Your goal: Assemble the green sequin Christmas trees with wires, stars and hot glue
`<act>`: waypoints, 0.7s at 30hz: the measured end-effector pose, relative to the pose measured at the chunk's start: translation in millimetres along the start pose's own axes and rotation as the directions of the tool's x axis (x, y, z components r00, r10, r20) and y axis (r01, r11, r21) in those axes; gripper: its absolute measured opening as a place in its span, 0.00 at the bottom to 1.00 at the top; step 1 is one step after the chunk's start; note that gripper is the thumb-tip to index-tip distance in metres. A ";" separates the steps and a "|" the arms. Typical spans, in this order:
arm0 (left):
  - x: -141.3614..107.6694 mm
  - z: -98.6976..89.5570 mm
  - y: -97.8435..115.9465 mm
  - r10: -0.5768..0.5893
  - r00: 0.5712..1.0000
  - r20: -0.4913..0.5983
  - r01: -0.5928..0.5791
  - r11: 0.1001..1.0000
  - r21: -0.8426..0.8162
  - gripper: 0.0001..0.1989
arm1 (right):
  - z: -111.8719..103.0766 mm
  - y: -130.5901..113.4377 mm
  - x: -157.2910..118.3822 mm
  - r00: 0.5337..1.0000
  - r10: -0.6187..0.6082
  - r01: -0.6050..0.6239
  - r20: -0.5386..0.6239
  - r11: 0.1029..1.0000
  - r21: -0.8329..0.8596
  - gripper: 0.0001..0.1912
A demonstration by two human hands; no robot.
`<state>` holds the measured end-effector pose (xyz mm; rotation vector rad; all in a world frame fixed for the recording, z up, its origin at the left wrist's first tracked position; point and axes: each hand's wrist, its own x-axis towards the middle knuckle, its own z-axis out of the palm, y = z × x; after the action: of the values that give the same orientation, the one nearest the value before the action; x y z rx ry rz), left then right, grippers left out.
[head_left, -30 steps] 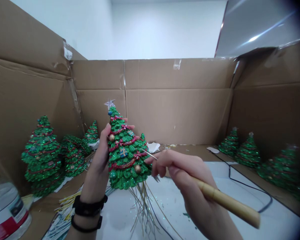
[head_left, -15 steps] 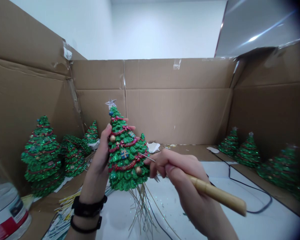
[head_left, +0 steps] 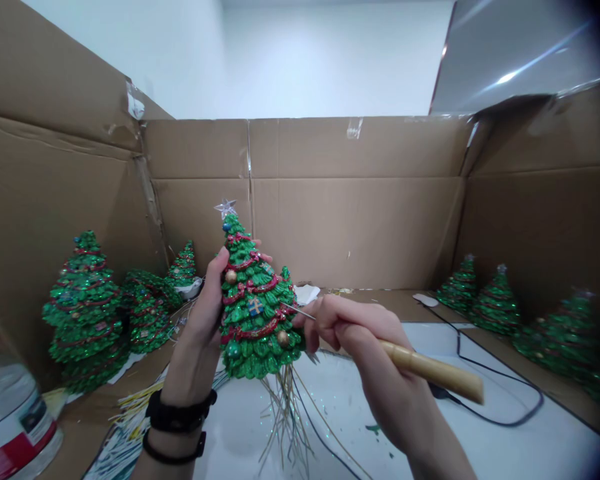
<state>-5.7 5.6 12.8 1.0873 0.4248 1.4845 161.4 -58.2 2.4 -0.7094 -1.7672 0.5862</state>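
Note:
A green Christmas tree ornament [head_left: 253, 313] with red garlands, small baubles and a clear star on top is held up, leaning slightly left. Wrapped round its left side and back is my left hand [head_left: 211, 287], closed on it, a black band at the wrist. My right hand [head_left: 360, 333] grips a wooden-handled awl [head_left: 430, 370], whose thin metal tip meets the right side of the tree near a red garland. Whether the tip goes into the tree I cannot tell. Thin wires [head_left: 287, 400] show below the tree's base.
Several similar trees stand at the left [head_left: 86, 307] and right [head_left: 497, 303]. A clear plastic bottle [head_left: 17, 420] is at the lower left, beside bundled wires [head_left: 130, 427]. A black cable [head_left: 510, 420] loops over the white surface. Cardboard walls [head_left: 355, 213] enclose the space.
The tree has shifted slightly right in my left hand. My right hand has moved a little right too, and the awl's handle end has risen slightly.

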 end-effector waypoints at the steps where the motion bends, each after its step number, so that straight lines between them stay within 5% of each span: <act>1: 0.3 0.0 -0.3 -0.001 1.000 -0.005 0.001 1.000 -0.002 0.18 | 0.5 0.7 0.4 1.000 -0.005 0.005 -0.001 1.000 0.010 0.11; 21: -3.5 -4.2 -0.9 -0.143 0.988 0.064 0.149 0.984 -0.094 0.17 | 6.7 1.2 -3.0 0.994 -0.112 0.110 -0.003 0.977 0.184 0.11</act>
<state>-9.0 4.0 8.7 0.9961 0.3792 1.3284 155.9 -59.8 -2.4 -0.4782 -1.7212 0.6664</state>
